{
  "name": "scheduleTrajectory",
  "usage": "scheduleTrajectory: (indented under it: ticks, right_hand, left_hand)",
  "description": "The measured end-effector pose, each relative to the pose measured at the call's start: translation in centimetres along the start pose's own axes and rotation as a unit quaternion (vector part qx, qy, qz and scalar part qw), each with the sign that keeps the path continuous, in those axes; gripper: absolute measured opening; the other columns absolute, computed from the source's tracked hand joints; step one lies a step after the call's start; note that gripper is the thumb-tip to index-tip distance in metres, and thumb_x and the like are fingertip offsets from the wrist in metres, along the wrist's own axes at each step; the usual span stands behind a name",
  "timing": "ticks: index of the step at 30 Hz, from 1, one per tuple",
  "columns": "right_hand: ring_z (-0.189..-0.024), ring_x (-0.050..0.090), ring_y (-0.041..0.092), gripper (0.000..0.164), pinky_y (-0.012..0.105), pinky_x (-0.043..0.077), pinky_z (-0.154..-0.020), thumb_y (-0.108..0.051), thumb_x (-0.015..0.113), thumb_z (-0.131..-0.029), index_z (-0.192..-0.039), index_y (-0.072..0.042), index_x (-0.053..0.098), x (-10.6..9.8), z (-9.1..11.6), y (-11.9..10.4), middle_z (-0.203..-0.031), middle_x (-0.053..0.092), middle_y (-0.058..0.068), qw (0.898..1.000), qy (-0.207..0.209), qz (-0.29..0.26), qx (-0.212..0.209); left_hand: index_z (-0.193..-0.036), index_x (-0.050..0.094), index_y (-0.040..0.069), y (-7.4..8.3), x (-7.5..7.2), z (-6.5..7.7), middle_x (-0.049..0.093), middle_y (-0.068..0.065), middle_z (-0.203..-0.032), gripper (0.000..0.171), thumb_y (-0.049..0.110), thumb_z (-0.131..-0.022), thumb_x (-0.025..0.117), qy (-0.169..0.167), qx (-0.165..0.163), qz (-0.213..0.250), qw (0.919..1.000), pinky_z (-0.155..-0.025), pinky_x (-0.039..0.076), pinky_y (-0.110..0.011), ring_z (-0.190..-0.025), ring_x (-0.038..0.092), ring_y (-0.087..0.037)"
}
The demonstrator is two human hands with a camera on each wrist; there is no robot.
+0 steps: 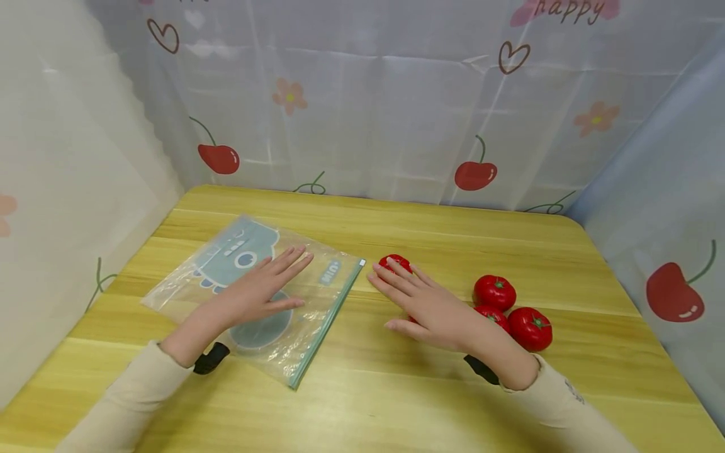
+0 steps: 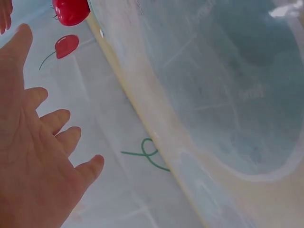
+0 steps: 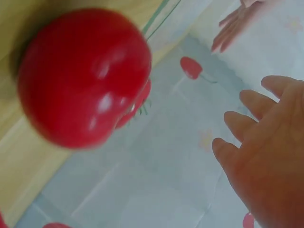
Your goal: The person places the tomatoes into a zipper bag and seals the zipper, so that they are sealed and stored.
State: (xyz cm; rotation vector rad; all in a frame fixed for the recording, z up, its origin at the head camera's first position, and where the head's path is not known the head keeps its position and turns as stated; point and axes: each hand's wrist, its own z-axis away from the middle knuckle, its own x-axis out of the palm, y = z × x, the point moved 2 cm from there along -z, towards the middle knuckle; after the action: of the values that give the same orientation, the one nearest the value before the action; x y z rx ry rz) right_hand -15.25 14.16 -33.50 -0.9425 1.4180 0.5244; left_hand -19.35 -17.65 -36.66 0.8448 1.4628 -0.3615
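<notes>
My left hand (image 1: 259,293) hovers with fingers straight above a clear zip bag (image 1: 317,264) that lies flat on the table, printed with a blue cartoon figure. Along the bag's right side runs a green slider strip (image 1: 328,324). To the right, my right hand (image 1: 433,308) hovers, fingers extended, over red tomatoes. One tomato (image 1: 396,259) shows past its fingertips, and another is almost hidden under the palm. Three more sit by the right wrist, among them a tomato (image 1: 494,292) at the back. The right wrist view has a large tomato (image 3: 85,78) beside the palm.
The wooden table (image 1: 351,415) has rounded far corners. A pale curtain (image 1: 368,126) with cherries, flowers and hearts stands behind it, and similar cloth hangs at the left and right sides. Dark straps show at both wrists.
</notes>
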Motion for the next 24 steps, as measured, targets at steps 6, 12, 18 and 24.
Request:
scheduleTrajectory:
  ticks: [6, 12, 18, 24]
  right_hand:
    - [-0.14, -0.002, 0.021, 0.07, 0.046, 0.006, -0.109, -0.046, 0.043, -0.097, -0.152, -0.02, 0.01, 1.5, -1.6, -1.2, -0.156, 0.002, -0.003, 1.0, -0.018, 0.004, -0.022]
    - [-0.14, -0.001, 0.023, 0.069, 0.042, 0.003, -0.11, -0.047, 0.042, -0.097, -0.152, -0.018, 0.012, 2.8, -2.7, -1.7, -0.155, 0.001, -0.003, 0.999, -0.037, -0.002, -0.033]
    - [-0.14, -0.002, 0.02, 0.068, 0.042, 0.004, -0.11, -0.053, 0.031, -0.098, -0.152, -0.017, 0.012, 4.1, -3.3, -1.7, -0.155, 0.007, 0.002, 0.998, -0.047, -0.009, -0.04]
    - [-0.139, -0.005, 0.016, 0.067, 0.044, 0.006, -0.11, -0.054, 0.028, -0.098, -0.152, -0.017, 0.013, 4.7, -3.8, -1.9, -0.155, 0.009, 0.004, 0.997, -0.06, -0.022, -0.044]
  left_hand:
    - [-0.151, 0.017, 0.015, -0.6, 0.7, -0.1, 0.009, -0.006, -0.155, 0.083, 0.05, -0.088, 0.059, 0.003, -0.003, 0.014, 0.9999, -0.103, 0.015, -0.061, -0.139, 0.011, -0.03]
    - [-0.151, 0.018, 0.016, -1.1, 1.4, -0.2, 0.009, -0.012, -0.154, 0.097, 0.048, -0.077, 0.072, -0.018, 0.007, 0.045, 0.9988, -0.102, 0.016, -0.061, -0.138, 0.01, -0.033]
    - [-0.149, 0.024, 0.01, -1.0, 2.2, 0.0, 0.016, -0.016, -0.152, 0.101, 0.051, -0.072, 0.074, -0.064, 0.02, 0.061, 0.9958, -0.103, 0.016, -0.059, -0.137, 0.009, -0.038]
    - [-0.148, 0.028, 0.009, -1.1, 3.0, 0.4, 0.019, -0.016, -0.151, 0.096, 0.051, -0.074, 0.073, -0.1, 0.021, 0.071, 0.9923, -0.103, 0.015, -0.06, -0.136, 0.008, -0.042]
